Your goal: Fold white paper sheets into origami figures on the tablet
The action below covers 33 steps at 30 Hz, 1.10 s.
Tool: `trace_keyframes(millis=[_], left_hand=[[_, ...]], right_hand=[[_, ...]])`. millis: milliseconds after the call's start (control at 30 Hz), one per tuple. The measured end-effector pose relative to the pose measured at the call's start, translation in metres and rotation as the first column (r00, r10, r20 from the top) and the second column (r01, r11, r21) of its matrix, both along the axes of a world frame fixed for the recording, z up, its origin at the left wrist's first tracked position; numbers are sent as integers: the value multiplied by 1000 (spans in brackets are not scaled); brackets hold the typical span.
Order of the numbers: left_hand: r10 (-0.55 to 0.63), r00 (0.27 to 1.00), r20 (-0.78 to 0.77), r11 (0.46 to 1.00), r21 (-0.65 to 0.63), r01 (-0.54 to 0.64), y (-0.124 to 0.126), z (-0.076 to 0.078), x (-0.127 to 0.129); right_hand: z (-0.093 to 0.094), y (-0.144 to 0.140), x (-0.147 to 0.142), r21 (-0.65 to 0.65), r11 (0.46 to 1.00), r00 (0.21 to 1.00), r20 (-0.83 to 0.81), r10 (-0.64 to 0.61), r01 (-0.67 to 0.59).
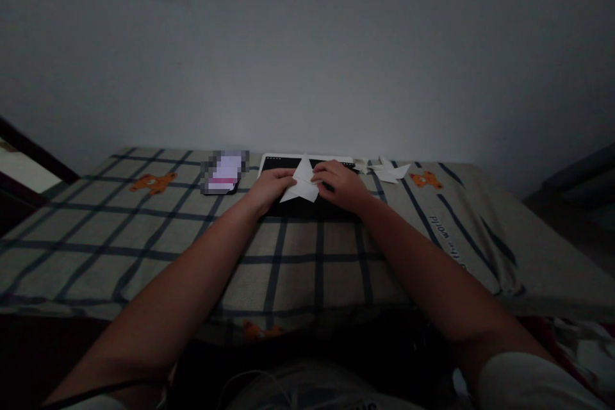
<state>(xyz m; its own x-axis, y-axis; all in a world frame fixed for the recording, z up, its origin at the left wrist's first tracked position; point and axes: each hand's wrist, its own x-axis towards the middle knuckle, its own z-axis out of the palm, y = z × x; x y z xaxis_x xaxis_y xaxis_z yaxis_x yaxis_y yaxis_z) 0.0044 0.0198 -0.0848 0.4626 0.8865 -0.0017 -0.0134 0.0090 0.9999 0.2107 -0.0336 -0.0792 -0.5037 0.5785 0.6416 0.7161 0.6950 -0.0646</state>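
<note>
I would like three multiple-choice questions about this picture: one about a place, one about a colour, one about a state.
1. Where does the folded white paper lie?
A. on the dark pad
B. on the floor
C. on the phone

2. What colour are the bear prints on the checked cloth?
A. green
B. orange
C. purple

3. How do the hands stand to the paper?
A. both away from it
B. only one on it
C. both on it

Answers:
1 A: the paper rests on the dark pad, right of the phone.
2 B: the prints are orange.
3 C: left hand and right hand both touch its edges.
</note>
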Motion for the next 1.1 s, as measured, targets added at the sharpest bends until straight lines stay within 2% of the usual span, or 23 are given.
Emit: trace_keyframes(millis=[133,400,600,833,1100], left_hand=[[-35,999,12,999,6,35,2,-2,-1],[13,999,41,1000,-20,-13,1,0,-2],[13,997,-72,998,56,-9,-1,-1,-1],[60,989,-132,987,158,-39,-6,4,0],[83,993,-88,991,115,-73,-1,-2,1]], right_hand=[[0,0,0,14,1000,999,53,-3,2],[-2,1,3,27,1000,998,67,2,-4],[0,2,0,2,1000,993,118,-20,20],[0,4,0,4,999,984,176,41,-42],[2,1,0,-17,998,983,173,65,-63]])
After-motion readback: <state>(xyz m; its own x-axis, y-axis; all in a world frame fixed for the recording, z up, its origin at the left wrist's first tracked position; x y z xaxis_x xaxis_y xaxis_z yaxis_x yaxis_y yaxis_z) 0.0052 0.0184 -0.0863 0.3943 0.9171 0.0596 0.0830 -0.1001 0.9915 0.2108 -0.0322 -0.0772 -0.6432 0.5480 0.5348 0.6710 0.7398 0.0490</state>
